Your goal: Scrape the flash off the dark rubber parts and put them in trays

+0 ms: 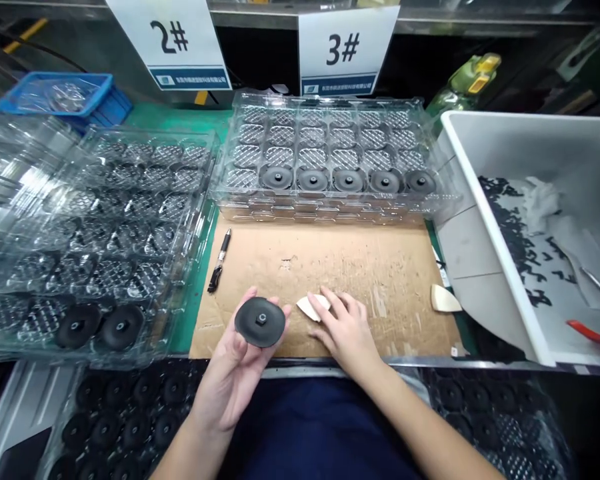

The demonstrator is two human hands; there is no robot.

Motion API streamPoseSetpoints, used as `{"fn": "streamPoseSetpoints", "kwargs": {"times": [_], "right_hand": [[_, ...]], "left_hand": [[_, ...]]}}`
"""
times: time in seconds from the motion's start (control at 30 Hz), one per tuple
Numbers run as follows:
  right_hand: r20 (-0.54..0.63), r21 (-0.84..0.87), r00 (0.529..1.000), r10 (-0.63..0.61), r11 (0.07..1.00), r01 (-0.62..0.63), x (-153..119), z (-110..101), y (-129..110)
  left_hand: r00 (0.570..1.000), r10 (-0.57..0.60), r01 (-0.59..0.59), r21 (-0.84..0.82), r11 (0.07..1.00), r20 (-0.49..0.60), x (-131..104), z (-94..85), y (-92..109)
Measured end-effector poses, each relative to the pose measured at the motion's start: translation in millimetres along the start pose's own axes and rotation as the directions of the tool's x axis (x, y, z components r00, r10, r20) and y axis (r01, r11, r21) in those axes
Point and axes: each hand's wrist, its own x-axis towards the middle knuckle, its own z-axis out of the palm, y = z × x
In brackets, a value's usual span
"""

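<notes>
In my left hand [240,370] is a black round plastic cap [260,322], a shallow disc with a small hub in its middle. My fingers and thumb hold it by the edge, hub side up, over the front of the cardboard sheet [300,240]. My right hand [347,327] is on a small cream wedge-shaped pad [307,307] lying on the cardboard, its fingertips over the pad. A similar cream pad [444,299] rests at the sheet's right edge. Several black caps [349,179] fill part of the front row of the clear tray stack [330,207].
More clear trays [185,207] stand at the left, two caps in the nearest row. A black pen [220,260] lies on the cardboard. At right, a white bin [495,247] holds black scraps and red-handled pliers [595,333]. A blue basket [105,100] and green bottle [467,83] stand behind.
</notes>
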Motion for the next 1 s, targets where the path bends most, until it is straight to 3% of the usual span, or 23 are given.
{"fn": "streamPoseSetpoints", "kwargs": {"times": [0.1, 0.23, 0.43, 0.57, 0.67, 0.73, 0.8, 0.9, 0.93, 1.0], "right_hand": [[-0.037, 0.059, 0.999, -0.010, 0.998, 0.012, 10.4, 11.8, 7.4], [-0.093, 0.187, 0.996, -0.003, 0.982, 0.021, 16.9, 11.5, 2.5], [-0.089, 0.352, 0.995, 0.037, 0.936, -0.003, -18.5, 10.8, -9.2], [-0.075, 0.418, 0.994, 0.084, 0.907, -0.045, -22.2, -25.6, -15.7], [-0.175, 0.496, 0.973, 0.150, 0.867, -0.045, -11.1, -68.7, -38.1], [-0.203, 0.537, 0.979, 0.010, 0.838, 0.103, -6.8, -88.5, -57.5], [-0.172, 0.565, 0.979, -0.111, 0.803, 0.190, -5.6, -96.4, -71.6], [-0.048, 0.555, 0.985, -0.169, 0.815, 0.167, -1.2, -93.1, -77.0], [-0.043, 0.529, 0.986, -0.163, 0.833, 0.161, 1.3, -90.3, -76.4], [-0.143, 0.471, 0.980, -0.135, 0.862, 0.187, 5.0, -84.9, -75.2]], "left_hand": [[0.996, -0.027, 0.028, -0.007, 1.000, 0.080, -7.1, 9.0, -0.1], [0.992, -0.039, 0.036, 0.025, 0.999, 0.123, -14.1, 18.2, -5.0], [0.990, -0.002, -0.004, 0.041, 0.999, 0.141, -15.4, 18.5, -9.2], [0.993, -0.047, 0.042, 0.047, 0.998, 0.109, -11.2, 23.7, -15.9], [0.990, -0.113, 0.107, 0.074, 0.992, 0.081, -9.8, 31.6, -23.5], [0.983, -0.174, 0.167, 0.102, 0.981, 0.056, -11.0, 34.9, -26.4], [0.979, -0.203, 0.199, 0.122, 0.972, 0.024, -12.7, 35.2, -27.4], [0.987, -0.158, 0.159, 0.120, 0.980, -0.015, -13.9, 33.0, -29.7], [0.990, -0.140, 0.142, 0.122, 0.982, -0.024, -13.9, 32.6, -31.2], [0.991, -0.132, 0.136, 0.137, 0.981, -0.033, -13.6, 32.4, -33.3]]}}
